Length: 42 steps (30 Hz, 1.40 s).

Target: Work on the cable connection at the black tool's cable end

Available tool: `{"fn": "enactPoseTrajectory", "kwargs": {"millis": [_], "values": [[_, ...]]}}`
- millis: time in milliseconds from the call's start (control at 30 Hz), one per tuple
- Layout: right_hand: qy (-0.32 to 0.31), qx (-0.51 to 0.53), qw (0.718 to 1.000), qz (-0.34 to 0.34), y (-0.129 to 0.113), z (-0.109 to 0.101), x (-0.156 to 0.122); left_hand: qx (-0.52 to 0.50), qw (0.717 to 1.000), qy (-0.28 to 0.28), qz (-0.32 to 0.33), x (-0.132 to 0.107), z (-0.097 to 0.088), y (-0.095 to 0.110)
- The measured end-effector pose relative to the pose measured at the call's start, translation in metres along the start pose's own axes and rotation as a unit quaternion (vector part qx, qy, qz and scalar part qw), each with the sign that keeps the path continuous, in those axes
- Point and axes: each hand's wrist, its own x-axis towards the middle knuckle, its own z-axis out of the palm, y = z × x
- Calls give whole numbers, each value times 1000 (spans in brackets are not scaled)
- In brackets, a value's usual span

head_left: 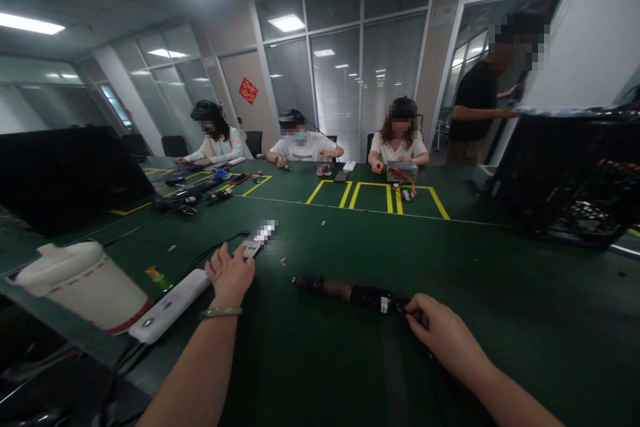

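Observation:
My left hand (229, 275) reaches forward over the green table (350, 240), fingers curled around the near end of a small white device (253, 248) with a black cable running from it. A green bangle sits on that wrist. My right hand (440, 330) is closed on the near end of a long black electric screwdriver (350, 293), which lies flat on the table pointing left.
A white power strip (170, 305) and a white lidded jug (83, 283) sit at the left edge. An open black computer case (570, 180) stands at right. Three seated people work at the far side among tools and yellow tape marks (380, 197); another person stands at back right.

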Motion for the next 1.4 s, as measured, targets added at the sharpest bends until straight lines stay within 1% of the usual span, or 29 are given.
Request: {"fn": "enactPoseTrajectory", "kwargs": {"millis": [167, 367, 467, 567, 633, 667, 733, 800, 867, 933, 1000, 1033, 1067, 1133, 1233, 1400], "values": [[-1, 8, 1000, 4, 0, -1, -1, -7, 1000, -14, 6, 5, 9, 9], [7, 10, 1000, 3, -1, 0, -2, -13, 1000, -17, 12, 4, 10, 10], [4, 7, 1000, 5, 0, 0, -1, -29, 1000, -9, 7, 2, 4, 11], [4, 1, 1000, 4, -2, -1, 0, -62, 998, 29, 3, -1, -12, 23], [9, -3, 1000, -2, -3, -2, 0, -95, 994, 49, 39, -7, -32, 39], [11, -3, 1000, -5, -4, -3, 0, -119, 989, 56, 74, -12, -44, 51], [10, -1, 1000, -4, -6, -4, -1, -181, 965, 49, 181, -29, -71, 80], [7, 1, 1000, -1, -5, -3, -1, -244, 921, 14, 304, -55, -100, 113], [11, -1, 1000, -3, -4, -2, 0, -285, 868, -43, 405, -87, -123, 146], [27, -9, 1000, -11, -1, 1, 0, -308, 824, -93, 466, -117, -135, 175], [40, -17, 999, -14, 1, 3, 1, -311, 795, -135, 502, -140, -137, 198], [42, -18, 999, -12, 2, 3, 1, -310, 791, -145, 507, -147, -135, 207], [38, -16, 999, -9, 2, 2, 1, -306, 793, -149, 504, -151, -131, 215], [23, -6, 1000, -1, 3, 0, 0, -299, 799, -154, 499, -154, -124, 227], [2, 8, 1000, -1, 2, -3, -1, -294, 796, -165, 503, -154, -118, 235], [3, 19, 1000, -2, 4, -6, -2, -313, 794, -168, 494, -158, -116, 234]]}}
